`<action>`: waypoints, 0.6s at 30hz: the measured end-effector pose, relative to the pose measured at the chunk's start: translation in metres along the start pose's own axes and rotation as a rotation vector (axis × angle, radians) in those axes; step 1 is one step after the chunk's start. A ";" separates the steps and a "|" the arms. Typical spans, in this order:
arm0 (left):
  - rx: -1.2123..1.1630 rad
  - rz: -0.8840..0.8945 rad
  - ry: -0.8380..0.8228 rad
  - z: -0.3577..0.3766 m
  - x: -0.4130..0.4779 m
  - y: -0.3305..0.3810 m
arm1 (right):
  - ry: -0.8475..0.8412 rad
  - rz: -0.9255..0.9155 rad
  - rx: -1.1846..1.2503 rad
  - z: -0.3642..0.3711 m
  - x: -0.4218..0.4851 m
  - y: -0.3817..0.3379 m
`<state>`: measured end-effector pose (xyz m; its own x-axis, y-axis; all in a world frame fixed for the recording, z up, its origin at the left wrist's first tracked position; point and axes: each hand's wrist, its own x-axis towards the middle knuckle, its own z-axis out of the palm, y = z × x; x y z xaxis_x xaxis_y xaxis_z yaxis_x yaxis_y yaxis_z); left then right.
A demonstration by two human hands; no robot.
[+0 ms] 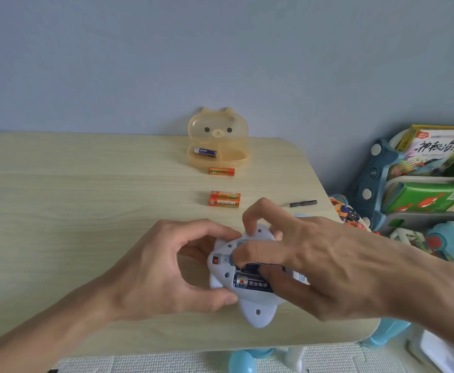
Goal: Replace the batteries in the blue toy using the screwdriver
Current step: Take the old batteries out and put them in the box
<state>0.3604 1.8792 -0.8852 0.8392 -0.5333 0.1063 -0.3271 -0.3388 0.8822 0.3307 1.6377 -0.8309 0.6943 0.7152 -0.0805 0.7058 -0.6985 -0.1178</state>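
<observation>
From my remote feed, a pale wood-grain table (86, 197) stood against a plain blue-grey wall (139, 63). My left hand (166, 267) gripped the smooth, pale blue toy (258, 310) at the table's near edge; my right hand (322, 262) pressed dark batteries (250, 283) in its open compartment. Beyond the toy lay orange batteries (224, 199) and a translucent bear-shaped case (218, 146); right of these, the screwdriver (301, 203).
</observation>
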 end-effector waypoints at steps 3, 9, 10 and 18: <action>0.003 0.003 -0.004 0.000 -0.001 0.000 | -0.006 -0.014 0.005 -0.002 0.005 -0.003; 0.009 0.037 -0.015 0.001 -0.001 0.002 | 0.027 -0.039 0.014 -0.001 0.008 0.000; 0.008 0.040 -0.013 0.000 -0.001 0.001 | 0.031 -0.035 0.026 0.000 0.007 0.002; 0.007 0.038 -0.002 -0.002 0.000 0.000 | 0.156 0.025 0.069 0.005 -0.003 0.008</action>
<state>0.3611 1.8807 -0.8844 0.8253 -0.5474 0.1386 -0.3617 -0.3239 0.8742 0.3338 1.6300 -0.8364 0.7288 0.6812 0.0701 0.6805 -0.7090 -0.1853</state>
